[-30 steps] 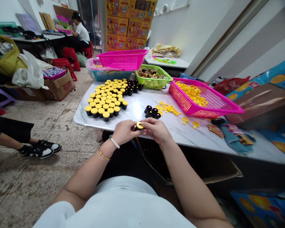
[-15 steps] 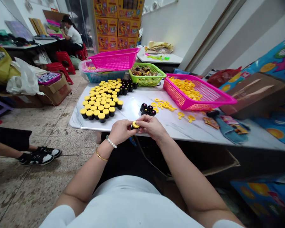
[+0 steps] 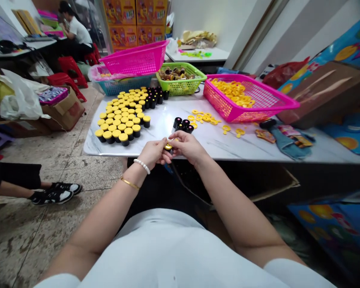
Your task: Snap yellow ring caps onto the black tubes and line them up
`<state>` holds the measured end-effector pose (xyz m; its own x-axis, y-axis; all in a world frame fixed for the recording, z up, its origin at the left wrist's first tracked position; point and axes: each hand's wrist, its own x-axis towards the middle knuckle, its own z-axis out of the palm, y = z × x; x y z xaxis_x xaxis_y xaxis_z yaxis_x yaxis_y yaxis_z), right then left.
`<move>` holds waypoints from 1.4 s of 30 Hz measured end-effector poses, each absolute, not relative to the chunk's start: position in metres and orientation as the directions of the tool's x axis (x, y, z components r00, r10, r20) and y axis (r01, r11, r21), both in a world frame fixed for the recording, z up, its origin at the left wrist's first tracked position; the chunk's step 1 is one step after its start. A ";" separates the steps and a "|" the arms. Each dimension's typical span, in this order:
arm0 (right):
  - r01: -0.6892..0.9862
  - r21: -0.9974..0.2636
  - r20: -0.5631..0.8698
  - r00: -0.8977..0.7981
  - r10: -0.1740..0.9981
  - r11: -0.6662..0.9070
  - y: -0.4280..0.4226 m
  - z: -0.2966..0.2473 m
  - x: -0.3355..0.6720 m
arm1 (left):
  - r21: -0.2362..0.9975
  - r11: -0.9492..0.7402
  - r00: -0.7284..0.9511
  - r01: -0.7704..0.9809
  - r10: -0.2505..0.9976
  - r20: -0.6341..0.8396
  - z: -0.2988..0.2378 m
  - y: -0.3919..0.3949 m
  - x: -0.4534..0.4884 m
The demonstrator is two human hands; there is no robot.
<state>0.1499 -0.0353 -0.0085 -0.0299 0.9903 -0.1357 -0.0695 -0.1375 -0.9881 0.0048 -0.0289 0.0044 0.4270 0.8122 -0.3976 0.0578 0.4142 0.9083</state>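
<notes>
Both my hands meet at the near edge of the white marble table (image 3: pixel 222 146). My left hand (image 3: pixel 153 153) and my right hand (image 3: pixel 188 146) pinch one small black cylinder with a yellow cap (image 3: pixel 168 147) between their fingertips. Just beyond them stands a small cluster of uncapped black cylinders (image 3: pixel 181 123). Loose yellow rings (image 3: pixel 205 118) lie scattered to its right. A large block of yellow-capped black cylinders (image 3: pixel 123 118) stands at the table's left.
A pink basket of yellow rings (image 3: pixel 246 100) sits at the right, a green basket (image 3: pixel 181 82) and a pink basket on a blue one (image 3: pixel 132 66) at the back. A seated person's leg and shoe (image 3: pixel 52 194) are at the left. Another person sits far back.
The camera has tilted, so everything sits higher in view. My hands stay together on the capped cylinder, fingers closed more tightly over the yellow cap.
</notes>
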 end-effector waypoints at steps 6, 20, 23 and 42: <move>0.037 -0.994 -0.106 -0.018 0.994 -0.105 -0.037 -0.005 0.146 | 0.911 0.412 0.471 0.025 0.799 -0.374 0.010 -0.035 -0.007; 0.127 -0.991 -0.033 0.051 0.998 -0.040 -0.038 -0.015 0.139 | 0.905 -0.118 0.265 0.408 0.964 0.006 -0.004 -0.049 0.000; 0.062 -0.998 -0.007 0.033 0.999 -0.009 -0.041 -0.018 0.142 | 0.817 -0.295 0.240 0.495 0.950 0.198 -0.007 -0.051 -0.005; 0.006 -0.969 -0.244 -0.117 0.963 -0.245 -0.029 -0.001 0.150 | 0.669 -0.514 0.351 0.538 0.857 0.377 -0.021 -0.032 -0.008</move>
